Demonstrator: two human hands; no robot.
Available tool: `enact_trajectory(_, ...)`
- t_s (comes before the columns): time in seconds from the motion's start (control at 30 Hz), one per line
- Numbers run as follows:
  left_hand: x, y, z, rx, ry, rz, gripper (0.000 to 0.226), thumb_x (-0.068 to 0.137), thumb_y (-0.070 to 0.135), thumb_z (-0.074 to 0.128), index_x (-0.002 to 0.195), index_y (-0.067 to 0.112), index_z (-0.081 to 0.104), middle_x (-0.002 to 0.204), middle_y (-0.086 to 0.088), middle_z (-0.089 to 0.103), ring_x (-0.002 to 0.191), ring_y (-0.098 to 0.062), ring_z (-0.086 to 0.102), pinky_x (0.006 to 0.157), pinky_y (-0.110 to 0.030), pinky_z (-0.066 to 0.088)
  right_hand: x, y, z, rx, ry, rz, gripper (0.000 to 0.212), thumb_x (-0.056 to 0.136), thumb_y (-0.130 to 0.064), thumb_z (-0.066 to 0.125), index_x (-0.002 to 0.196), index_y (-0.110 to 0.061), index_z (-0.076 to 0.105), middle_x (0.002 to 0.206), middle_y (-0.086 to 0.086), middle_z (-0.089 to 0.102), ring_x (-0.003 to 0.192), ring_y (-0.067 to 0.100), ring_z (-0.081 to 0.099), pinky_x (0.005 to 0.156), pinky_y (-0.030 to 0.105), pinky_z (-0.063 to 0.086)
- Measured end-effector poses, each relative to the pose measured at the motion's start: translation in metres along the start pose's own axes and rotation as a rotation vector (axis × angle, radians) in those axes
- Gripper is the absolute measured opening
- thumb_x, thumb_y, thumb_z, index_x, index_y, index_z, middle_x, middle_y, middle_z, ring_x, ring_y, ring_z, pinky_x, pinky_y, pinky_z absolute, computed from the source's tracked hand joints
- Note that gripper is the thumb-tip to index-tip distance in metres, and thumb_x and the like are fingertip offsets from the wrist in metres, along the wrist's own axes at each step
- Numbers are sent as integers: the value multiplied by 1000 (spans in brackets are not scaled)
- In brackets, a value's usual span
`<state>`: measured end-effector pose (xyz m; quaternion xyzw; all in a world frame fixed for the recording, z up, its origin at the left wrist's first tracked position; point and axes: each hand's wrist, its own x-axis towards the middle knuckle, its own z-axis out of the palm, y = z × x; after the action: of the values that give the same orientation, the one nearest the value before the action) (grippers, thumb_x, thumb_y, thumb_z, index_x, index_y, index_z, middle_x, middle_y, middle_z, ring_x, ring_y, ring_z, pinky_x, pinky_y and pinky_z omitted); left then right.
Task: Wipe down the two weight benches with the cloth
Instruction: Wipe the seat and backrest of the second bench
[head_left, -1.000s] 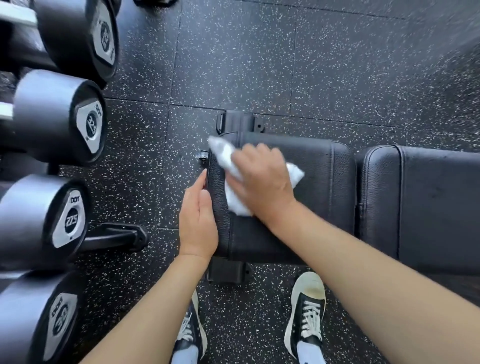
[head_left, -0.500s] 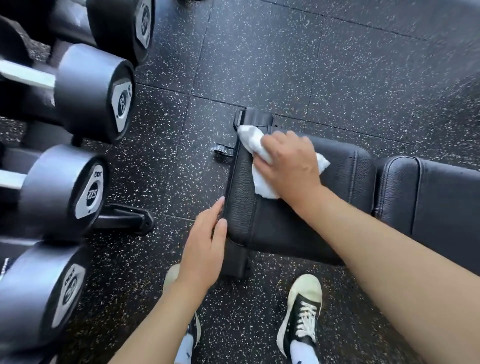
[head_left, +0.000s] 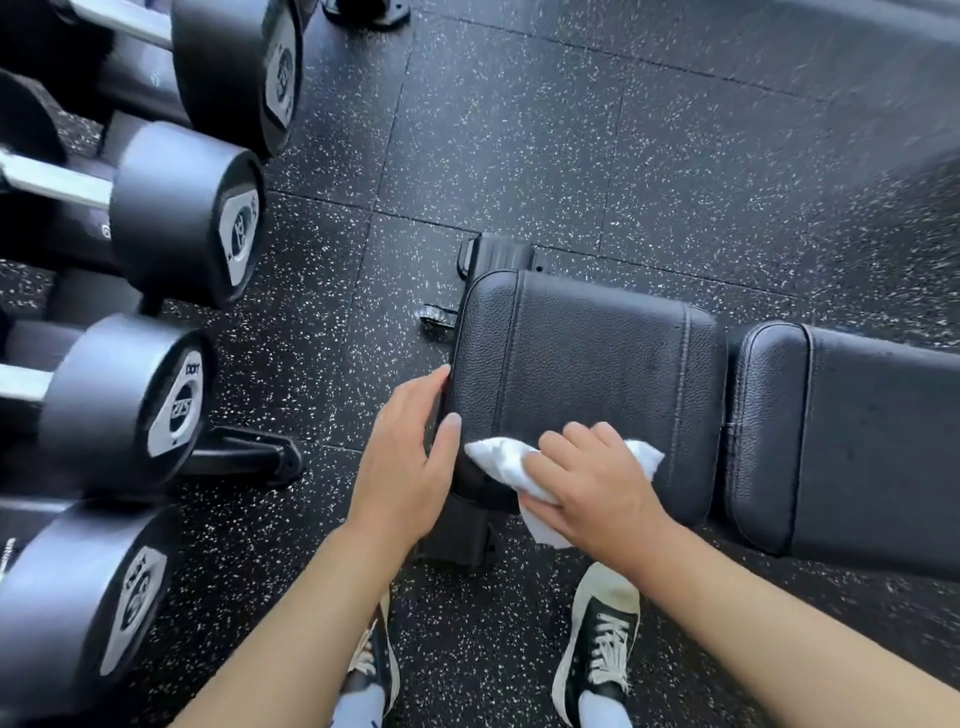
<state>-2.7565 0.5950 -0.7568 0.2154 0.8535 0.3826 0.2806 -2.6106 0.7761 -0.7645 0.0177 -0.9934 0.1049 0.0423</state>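
Observation:
A black leather weight bench lies across the view, its seat pad (head_left: 587, 358) on the left and the longer back pad (head_left: 857, 441) on the right. My right hand (head_left: 592, 483) presses a crumpled white cloth (head_left: 498, 460) onto the near edge of the seat pad, fingers curled over it. My left hand (head_left: 410, 457) rests with straight fingers against the pad's left end, thumb lying on top. Only one bench is in view.
A rack of black dumbbells (head_left: 182, 213) fills the left side, its foot (head_left: 249, 457) reaching toward the bench. Speckled rubber floor (head_left: 571, 130) lies all around. My two black-and-white sneakers (head_left: 597, 639) stand just below the seat pad.
My right hand has dragged the cloth from the far left corner of the seat pad to its near edge. The left hand stayed at the pad's left end.

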Motion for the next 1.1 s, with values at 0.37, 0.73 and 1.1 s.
enact_trajectory(0.37, 78, 64, 30, 357, 30, 258, 53, 100, 33, 59, 151, 17, 54, 160, -11, 40, 150, -35, 32, 125, -54, 27, 68, 97, -17, -75, 219, 610, 22, 89, -33, 65, 80, -14, 57, 77, 8, 56, 70, 33, 53, 61, 38, 31)
enact_trajectory(0.73, 96, 74, 64, 633, 103, 397, 56, 97, 34, 48, 152, 25, 51, 161, -4, 45, 155, -31, 32, 124, -66, 18, -50, 30, -1, -8, 162, 467, 24, 88, -29, 69, 78, -18, 50, 73, 0, 39, 65, 22, 34, 56, 40, 29)
enact_trajectory(1.1, 102, 72, 74, 679, 161, 406, 56, 93, 35, 47, 148, 23, 52, 157, -6, 47, 152, -34, 34, 124, -62, 19, 75, 154, -14, -34, 413, 778, 23, 89, -33, 68, 76, -19, 56, 72, -3, 44, 67, 21, 38, 60, 38, 39)
